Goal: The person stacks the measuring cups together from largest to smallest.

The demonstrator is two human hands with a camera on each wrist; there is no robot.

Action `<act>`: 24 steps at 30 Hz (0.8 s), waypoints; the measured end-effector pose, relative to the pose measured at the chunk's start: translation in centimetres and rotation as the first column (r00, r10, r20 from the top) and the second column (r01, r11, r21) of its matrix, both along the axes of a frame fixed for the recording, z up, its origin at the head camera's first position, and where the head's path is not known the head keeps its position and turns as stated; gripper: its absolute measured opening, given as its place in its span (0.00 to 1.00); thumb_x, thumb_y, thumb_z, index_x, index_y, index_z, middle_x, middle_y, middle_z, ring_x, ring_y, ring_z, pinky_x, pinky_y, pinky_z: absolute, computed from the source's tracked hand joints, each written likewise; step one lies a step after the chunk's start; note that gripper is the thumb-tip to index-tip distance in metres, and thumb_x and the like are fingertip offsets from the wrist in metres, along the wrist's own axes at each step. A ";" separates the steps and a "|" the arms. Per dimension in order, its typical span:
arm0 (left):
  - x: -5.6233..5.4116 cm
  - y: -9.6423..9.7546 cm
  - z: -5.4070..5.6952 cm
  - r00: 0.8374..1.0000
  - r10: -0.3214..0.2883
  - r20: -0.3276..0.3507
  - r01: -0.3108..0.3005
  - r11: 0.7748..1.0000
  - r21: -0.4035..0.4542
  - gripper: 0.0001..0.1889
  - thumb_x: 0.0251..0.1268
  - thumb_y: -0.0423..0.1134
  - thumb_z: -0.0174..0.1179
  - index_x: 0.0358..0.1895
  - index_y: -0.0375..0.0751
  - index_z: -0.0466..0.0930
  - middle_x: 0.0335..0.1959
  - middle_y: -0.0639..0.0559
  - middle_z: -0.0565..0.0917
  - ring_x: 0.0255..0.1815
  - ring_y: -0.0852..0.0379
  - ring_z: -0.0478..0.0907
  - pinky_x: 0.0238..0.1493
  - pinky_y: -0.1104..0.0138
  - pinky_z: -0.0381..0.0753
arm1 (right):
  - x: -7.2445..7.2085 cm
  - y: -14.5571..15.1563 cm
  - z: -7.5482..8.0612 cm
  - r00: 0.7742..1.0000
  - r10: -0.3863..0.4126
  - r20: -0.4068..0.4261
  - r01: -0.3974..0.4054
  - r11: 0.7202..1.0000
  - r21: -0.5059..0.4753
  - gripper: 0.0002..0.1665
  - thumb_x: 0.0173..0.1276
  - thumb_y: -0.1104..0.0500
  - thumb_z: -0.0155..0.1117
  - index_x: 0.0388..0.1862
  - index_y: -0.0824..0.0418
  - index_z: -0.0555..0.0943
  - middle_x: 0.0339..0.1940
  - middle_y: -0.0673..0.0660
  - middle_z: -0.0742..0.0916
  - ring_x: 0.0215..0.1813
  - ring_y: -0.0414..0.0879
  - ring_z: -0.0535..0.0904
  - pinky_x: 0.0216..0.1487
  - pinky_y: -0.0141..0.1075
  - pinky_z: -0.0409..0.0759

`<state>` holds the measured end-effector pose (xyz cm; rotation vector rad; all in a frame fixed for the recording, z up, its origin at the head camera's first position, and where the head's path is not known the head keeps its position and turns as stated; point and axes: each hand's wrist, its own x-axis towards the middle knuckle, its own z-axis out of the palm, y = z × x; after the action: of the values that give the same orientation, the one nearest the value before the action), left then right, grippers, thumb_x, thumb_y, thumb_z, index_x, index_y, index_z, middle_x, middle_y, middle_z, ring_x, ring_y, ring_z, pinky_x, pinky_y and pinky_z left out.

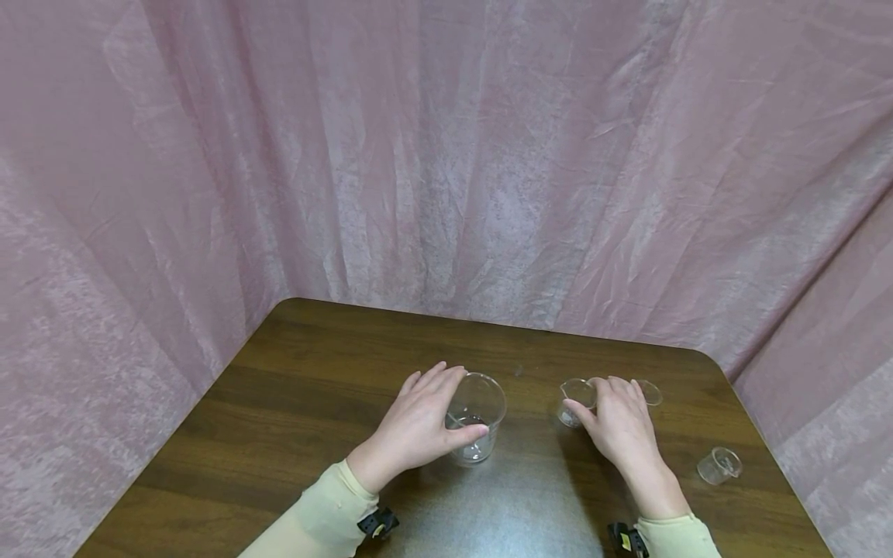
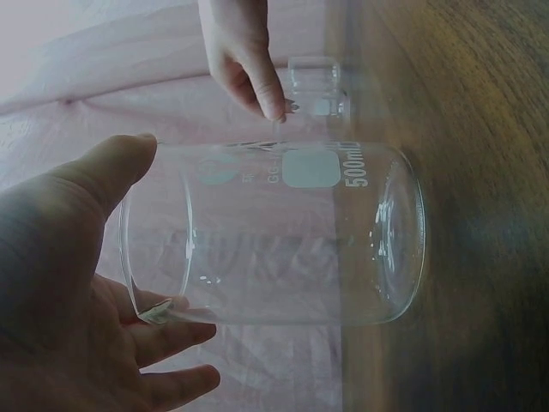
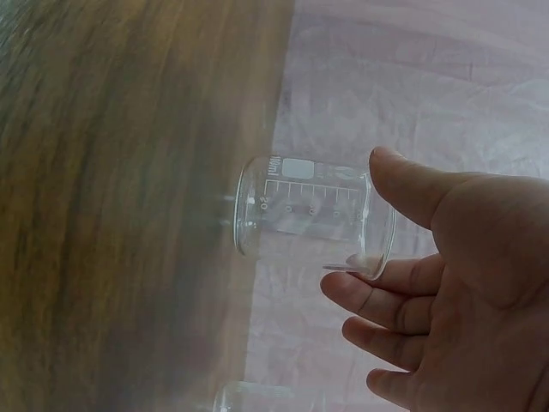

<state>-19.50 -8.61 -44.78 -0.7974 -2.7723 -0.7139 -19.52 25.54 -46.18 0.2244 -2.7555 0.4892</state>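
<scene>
A large clear glass beaker (image 1: 481, 415) marked 500ml stands on the table, with my left hand (image 1: 418, 422) gripping it near the rim. In the left wrist view the thumb lies on one side of the beaker (image 2: 283, 232) and the fingers by the spout on the other. To the right, my right hand (image 1: 617, 422) holds a smaller glass beaker (image 1: 570, 415) by its upper part. The right wrist view shows this beaker's (image 3: 309, 210) printed scale, with thumb and forefinger at opposite sides of the rim. Nothing is visible inside either beaker.
Another glass beaker (image 1: 652, 394) stands just beyond my right hand, partly hidden by it. The smallest beaker (image 1: 719, 466) is near the right side of the brown wooden table (image 1: 314, 372). Pink curtains (image 1: 488, 194) hang behind and along both sides.
</scene>
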 end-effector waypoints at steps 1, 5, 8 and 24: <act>0.0 0.0 0.0 1.000 0.000 0.002 0.000 1.000 0.001 0.50 0.67 0.71 0.70 0.81 0.39 0.71 0.79 0.46 0.77 0.85 0.41 0.65 0.81 0.34 0.60 | 0.0 0.0 0.1 1.000 0.000 -0.002 0.000 1.000 0.000 0.35 0.74 0.49 0.79 0.61 0.78 0.82 0.58 0.76 0.86 0.67 0.74 0.77 0.80 0.71 0.58; 0.1 0.0 0.1 1.000 0.002 0.004 -0.002 1.000 0.004 0.50 0.67 0.71 0.70 0.81 0.38 0.71 0.79 0.46 0.76 0.85 0.41 0.64 0.82 0.35 0.59 | 0.1 -0.2 0.6 1.000 0.002 -0.004 -0.002 1.000 -0.005 0.35 0.73 0.49 0.79 0.61 0.78 0.82 0.58 0.76 0.86 0.68 0.73 0.77 0.81 0.70 0.56; 0.0 0.0 0.0 1.000 0.001 0.005 -0.001 1.000 0.006 0.51 0.67 0.71 0.70 0.81 0.38 0.71 0.79 0.45 0.76 0.85 0.41 0.65 0.82 0.35 0.59 | 0.3 -0.4 1.0 1.000 0.005 -0.010 -0.005 1.000 -0.009 0.35 0.73 0.49 0.80 0.61 0.77 0.82 0.58 0.75 0.86 0.68 0.73 0.77 0.82 0.69 0.56; 0.0 0.0 0.0 1.000 -0.004 0.001 0.004 1.000 -0.011 0.51 0.68 0.72 0.69 0.82 0.37 0.70 0.80 0.45 0.76 0.85 0.40 0.64 0.81 0.34 0.60 | 0.4 -1.7 3.0 0.996 0.046 -0.078 -0.049 0.998 -0.043 0.33 0.70 0.48 0.83 0.58 0.74 0.84 0.55 0.71 0.88 0.67 0.70 0.79 0.82 0.68 0.57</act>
<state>-19.52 -8.63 -44.82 -0.8056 -2.7787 -0.6998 -19.07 23.80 -43.19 0.2924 -2.6661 0.5426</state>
